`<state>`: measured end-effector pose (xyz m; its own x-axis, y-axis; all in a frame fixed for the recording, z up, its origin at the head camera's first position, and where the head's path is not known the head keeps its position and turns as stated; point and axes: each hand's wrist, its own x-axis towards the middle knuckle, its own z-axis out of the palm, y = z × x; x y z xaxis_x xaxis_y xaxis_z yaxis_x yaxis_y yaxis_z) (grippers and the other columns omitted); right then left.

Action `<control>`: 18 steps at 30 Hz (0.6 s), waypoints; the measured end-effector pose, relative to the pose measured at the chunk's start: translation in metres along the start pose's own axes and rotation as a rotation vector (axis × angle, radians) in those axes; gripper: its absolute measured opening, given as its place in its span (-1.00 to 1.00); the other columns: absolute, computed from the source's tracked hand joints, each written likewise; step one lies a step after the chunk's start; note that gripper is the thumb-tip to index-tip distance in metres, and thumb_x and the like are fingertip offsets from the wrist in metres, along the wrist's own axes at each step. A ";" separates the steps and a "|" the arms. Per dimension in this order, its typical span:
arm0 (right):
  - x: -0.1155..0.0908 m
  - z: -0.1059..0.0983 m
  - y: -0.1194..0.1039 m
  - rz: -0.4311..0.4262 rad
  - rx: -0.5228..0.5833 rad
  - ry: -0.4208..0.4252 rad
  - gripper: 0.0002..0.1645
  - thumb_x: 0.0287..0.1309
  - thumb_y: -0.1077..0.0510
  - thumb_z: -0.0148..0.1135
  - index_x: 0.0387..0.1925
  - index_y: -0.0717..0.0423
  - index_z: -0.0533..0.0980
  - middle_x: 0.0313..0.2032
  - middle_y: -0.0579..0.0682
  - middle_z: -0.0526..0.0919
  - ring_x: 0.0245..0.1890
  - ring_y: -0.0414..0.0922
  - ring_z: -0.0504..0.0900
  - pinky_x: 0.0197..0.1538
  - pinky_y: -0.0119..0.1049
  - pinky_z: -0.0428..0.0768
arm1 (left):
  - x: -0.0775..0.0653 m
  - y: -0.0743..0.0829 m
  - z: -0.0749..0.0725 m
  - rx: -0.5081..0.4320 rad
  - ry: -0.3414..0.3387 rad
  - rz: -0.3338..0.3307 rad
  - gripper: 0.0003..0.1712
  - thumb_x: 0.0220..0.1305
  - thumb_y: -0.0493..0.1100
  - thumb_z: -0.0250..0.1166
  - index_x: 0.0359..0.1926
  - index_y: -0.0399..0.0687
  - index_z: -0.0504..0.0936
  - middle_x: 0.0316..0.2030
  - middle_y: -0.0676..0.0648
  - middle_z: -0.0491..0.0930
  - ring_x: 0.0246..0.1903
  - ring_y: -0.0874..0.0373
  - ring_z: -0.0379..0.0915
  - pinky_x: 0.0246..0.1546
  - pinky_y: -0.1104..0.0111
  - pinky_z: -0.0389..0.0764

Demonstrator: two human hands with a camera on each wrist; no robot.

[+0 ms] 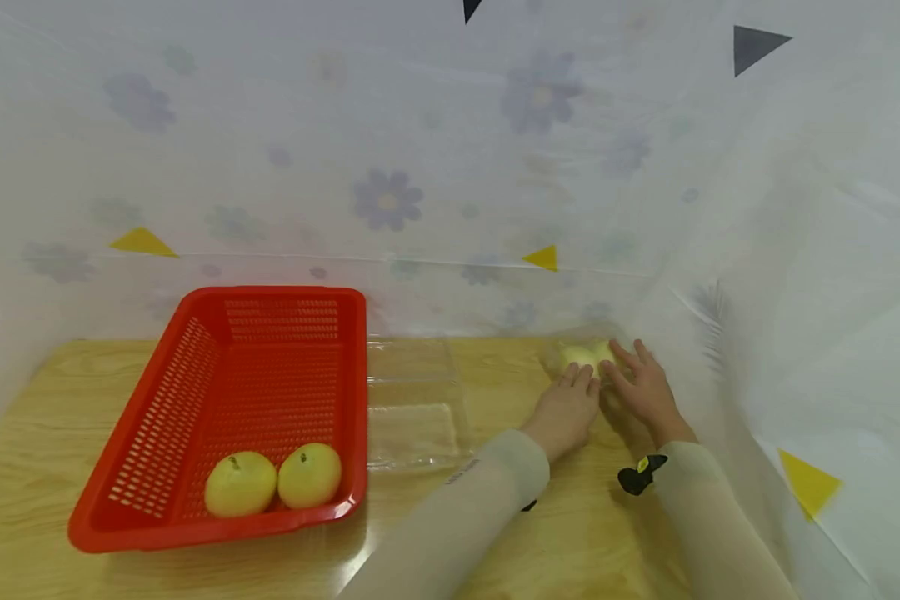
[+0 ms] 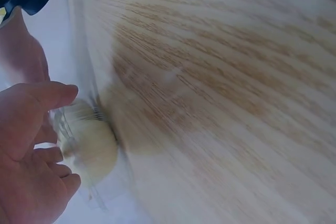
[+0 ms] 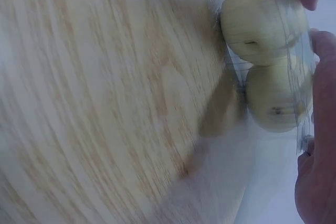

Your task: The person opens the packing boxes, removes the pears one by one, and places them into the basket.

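At the back right, a clear plastic box (image 3: 234, 69) holds two round, pale yellow pear-like fruits (image 3: 257, 24), seen through its wall in the right wrist view. My left hand (image 1: 566, 412) touches the front left of the box, its fingertips on the plastic. On the right side, my right hand (image 1: 645, 392) lies against the box with its fingers spread. The left wrist view shows the left thumb and fingertips beside one fruit (image 2: 94, 148). Exactly where the fingers meet the box edge is partly hidden.
A red basket (image 1: 357, 375) stands on the left of the wooden table (image 1: 510, 517), with two yellow fruits (image 1: 309, 477) at its near end. Beside it lies a clear plastic tray (image 1: 412, 429). A white flowered sheet (image 1: 435, 167) hangs behind and along the right.
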<state>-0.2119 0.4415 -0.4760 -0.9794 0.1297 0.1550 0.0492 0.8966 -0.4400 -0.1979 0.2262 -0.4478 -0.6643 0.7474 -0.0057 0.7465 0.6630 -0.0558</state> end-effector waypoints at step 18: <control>-0.027 0.009 -0.042 0.022 -0.082 0.021 -0.18 0.46 -0.30 -0.10 0.51 0.10 0.16 0.46 0.55 -0.09 0.39 0.58 -0.03 0.33 0.47 0.07 | -0.029 -0.011 -0.002 -0.009 0.004 0.002 -0.23 0.42 0.10 0.18 0.53 0.03 0.17 0.54 -0.04 0.04 0.53 0.02 -0.06 0.49 0.29 0.09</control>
<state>-0.1897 0.3965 -0.4700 -0.9737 0.1573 0.1648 0.0867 0.9249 -0.3701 -0.1868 0.1979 -0.4454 -0.6629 0.7487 -0.0018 0.7479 0.6622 -0.0465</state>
